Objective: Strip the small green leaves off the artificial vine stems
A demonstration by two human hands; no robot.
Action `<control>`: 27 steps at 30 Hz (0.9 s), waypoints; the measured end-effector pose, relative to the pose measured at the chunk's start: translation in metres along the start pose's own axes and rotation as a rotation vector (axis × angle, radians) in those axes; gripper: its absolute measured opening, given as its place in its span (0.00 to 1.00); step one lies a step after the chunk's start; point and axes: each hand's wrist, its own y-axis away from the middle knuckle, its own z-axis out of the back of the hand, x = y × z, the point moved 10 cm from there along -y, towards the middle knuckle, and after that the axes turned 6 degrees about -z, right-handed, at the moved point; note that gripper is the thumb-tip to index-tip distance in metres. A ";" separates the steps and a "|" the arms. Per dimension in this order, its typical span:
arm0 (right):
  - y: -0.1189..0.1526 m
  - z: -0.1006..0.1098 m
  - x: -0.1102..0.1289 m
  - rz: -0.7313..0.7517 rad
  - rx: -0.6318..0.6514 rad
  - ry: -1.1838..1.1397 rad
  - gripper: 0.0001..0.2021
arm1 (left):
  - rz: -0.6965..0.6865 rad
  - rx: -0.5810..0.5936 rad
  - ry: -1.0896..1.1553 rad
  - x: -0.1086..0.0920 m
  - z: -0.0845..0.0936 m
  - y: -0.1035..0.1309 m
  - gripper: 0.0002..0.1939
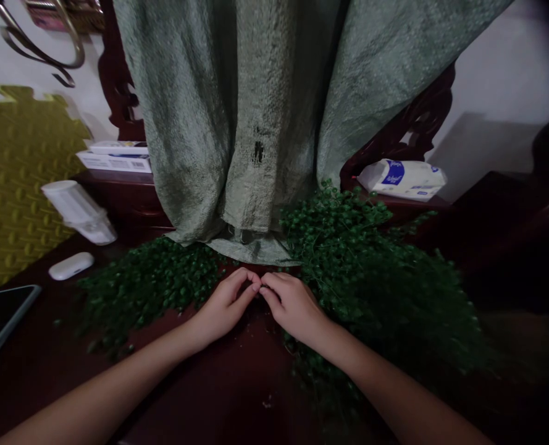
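My left hand [230, 301] and my right hand [296, 304] meet fingertip to fingertip over the dark red table [218, 395]. Each is closed in a pinch of thumb and forefinger. Whatever lies between the fingertips is too small to name. Left of my hands spreads a pile of small green round pieces [154, 278], perhaps artificial berries or leaves. A larger heap of bushy green sprigs [376, 278] with thin stems lies to the right, close by my right wrist. Small pale specks dot the tabletop below my hands.
A grey-green woven sack or cloth [255, 123] hangs behind, its lower edge on the table. At left are a white cylindrical bottle [79, 210], a white oval case [71, 266], a phone [3, 318] and flat boxes [117, 159]. A tissue pack [404, 179] sits at right.
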 end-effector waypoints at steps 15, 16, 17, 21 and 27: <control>-0.004 0.006 -0.015 -0.117 -0.055 -0.135 0.06 | 0.161 -0.070 0.239 0.005 0.005 -0.002 0.09; -0.004 0.007 -0.016 -0.127 -0.067 -0.132 0.06 | 0.179 -0.075 0.254 0.007 0.006 -0.002 0.10; -0.004 0.007 -0.016 -0.133 -0.077 -0.128 0.06 | 0.195 -0.083 0.264 0.008 0.007 -0.002 0.10; -0.001 0.012 -0.009 -0.098 -0.107 -0.124 0.11 | 0.229 -0.133 0.284 0.012 0.014 -0.002 0.12; 0.000 0.016 -0.002 -0.019 -0.123 -0.194 0.20 | 0.323 -0.170 0.334 0.017 0.016 0.002 0.13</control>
